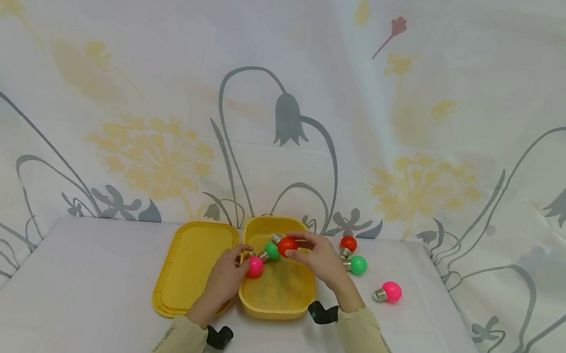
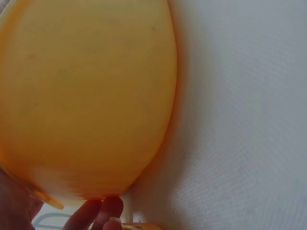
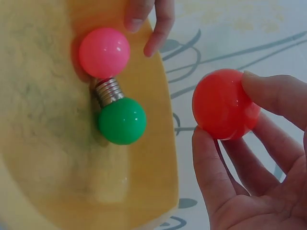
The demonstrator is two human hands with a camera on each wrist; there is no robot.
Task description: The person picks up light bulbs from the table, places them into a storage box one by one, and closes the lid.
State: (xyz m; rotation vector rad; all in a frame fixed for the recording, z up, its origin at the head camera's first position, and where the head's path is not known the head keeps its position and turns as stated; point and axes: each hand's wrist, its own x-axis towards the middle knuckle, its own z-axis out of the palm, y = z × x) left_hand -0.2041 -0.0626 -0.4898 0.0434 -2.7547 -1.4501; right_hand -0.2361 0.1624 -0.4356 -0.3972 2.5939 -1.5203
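Observation:
My right hand [image 1: 321, 260] pinches a red light bulb [image 3: 224, 104] by its round globe, thumb on one side and fingers on the other. It is held above the yellow container [image 1: 272, 311], metal base pointing away to the left. Inside the container lie a pink bulb [image 3: 104, 52] and a green bulb [image 3: 122, 121], close together. My left hand [image 1: 224, 277] grips the container's left rim, with fingers on both sides of it. The left wrist view shows mostly the container's outer wall [image 2: 91, 96], with fingertips [image 2: 111, 208] at its lower edge.
A flat yellow lid [image 1: 189, 266] lies left of the container. To the right rest another red bulb [image 1: 348, 244], a green bulb [image 1: 358, 265] and a pink bulb [image 1: 392, 291]. A flower-printed cloth [image 1: 284, 170] rises behind the white table [image 1: 82, 293].

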